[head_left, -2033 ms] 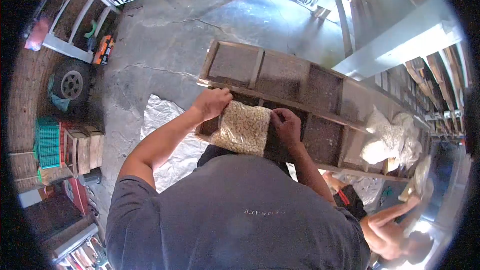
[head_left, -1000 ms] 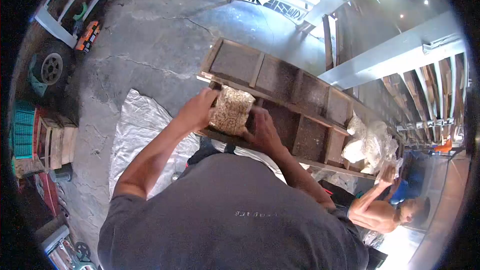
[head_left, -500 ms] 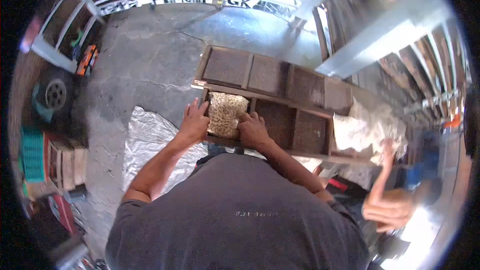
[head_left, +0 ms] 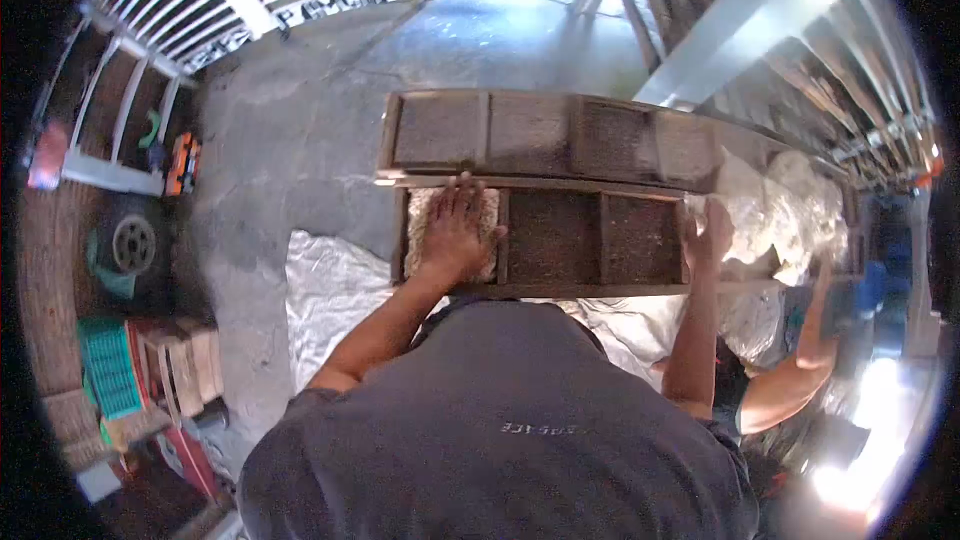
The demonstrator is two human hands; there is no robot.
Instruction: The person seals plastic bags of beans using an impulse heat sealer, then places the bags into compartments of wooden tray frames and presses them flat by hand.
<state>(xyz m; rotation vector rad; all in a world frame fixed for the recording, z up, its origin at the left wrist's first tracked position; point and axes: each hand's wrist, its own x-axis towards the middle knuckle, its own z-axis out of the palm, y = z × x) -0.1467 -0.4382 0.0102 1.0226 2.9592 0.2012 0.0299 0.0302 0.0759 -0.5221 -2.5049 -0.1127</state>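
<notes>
My left hand (head_left: 458, 232) lies flat with spread fingers on a clear bag of pale beans (head_left: 421, 230), which fills the leftmost compartment of the near row in a wooden tray frame (head_left: 552, 292). Far to the right, my right hand (head_left: 711, 230) reaches to the edge of a heap of filled plastic bags (head_left: 785, 210) lying over the frame's right part. Its fingers are blurred, and whether they grip a bag cannot be made out. Two dark compartments (head_left: 555, 237) lie between my hands.
A second row of compartments (head_left: 530, 130) runs behind. At the right, a co-worker's arm (head_left: 800, 380) reaches to the bags. Silvery sheeting (head_left: 325, 285) lies on the floor. At the left are a green crate (head_left: 112, 365), wooden crates (head_left: 190, 365) and a wheel (head_left: 134, 243).
The bag of beans has gone down into the left compartment. My left hand has moved onto its top. My right hand has left it and moved right to the heap of bags.
</notes>
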